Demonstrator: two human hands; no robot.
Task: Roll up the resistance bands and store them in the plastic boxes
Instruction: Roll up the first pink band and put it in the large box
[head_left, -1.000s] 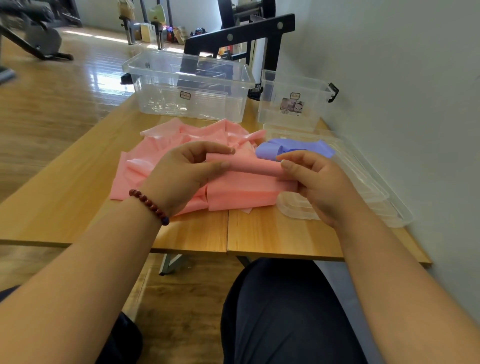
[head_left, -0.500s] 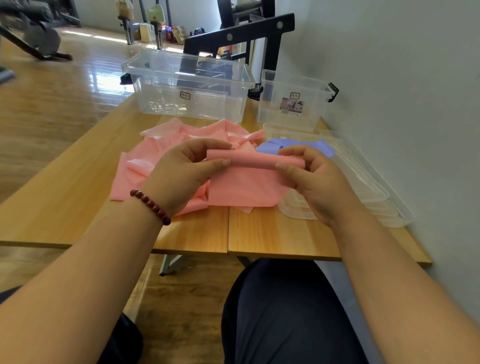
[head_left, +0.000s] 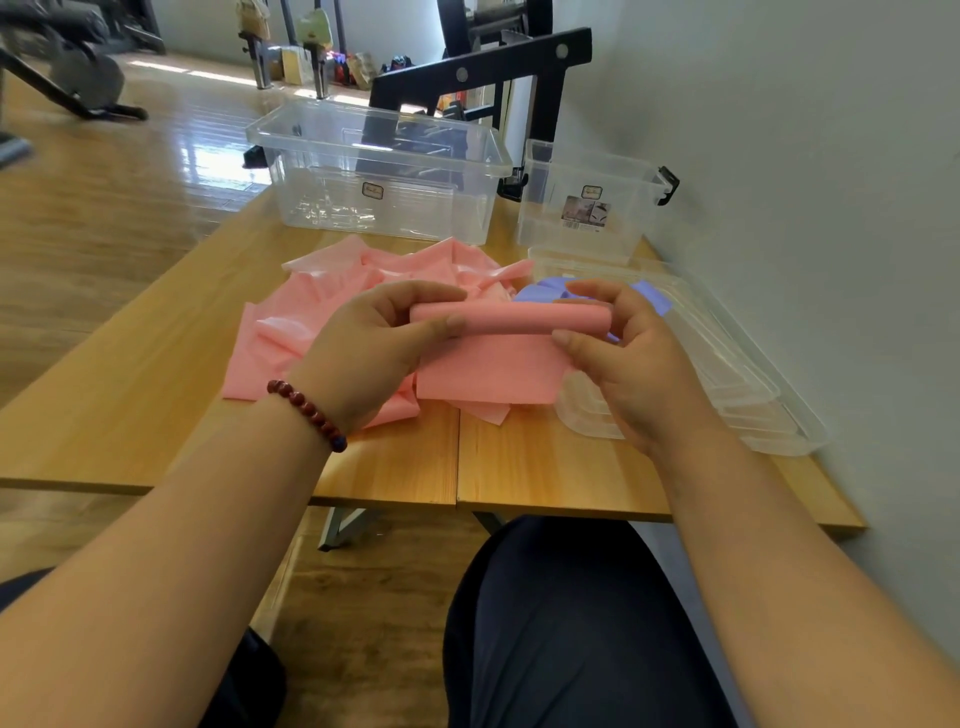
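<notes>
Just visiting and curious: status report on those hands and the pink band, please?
Left hand and right hand grip the pink resistance band at its ends. Partly rolled, tail hanging. Large clear box open behind; nothing in the way.

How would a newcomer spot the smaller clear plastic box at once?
At the far edge of the wooden table stand two clear boxes. The smaller clear plastic box is the right one, beside the wall. Unlike the wide clear plastic box, it has a black side latch and a picture label.
</notes>
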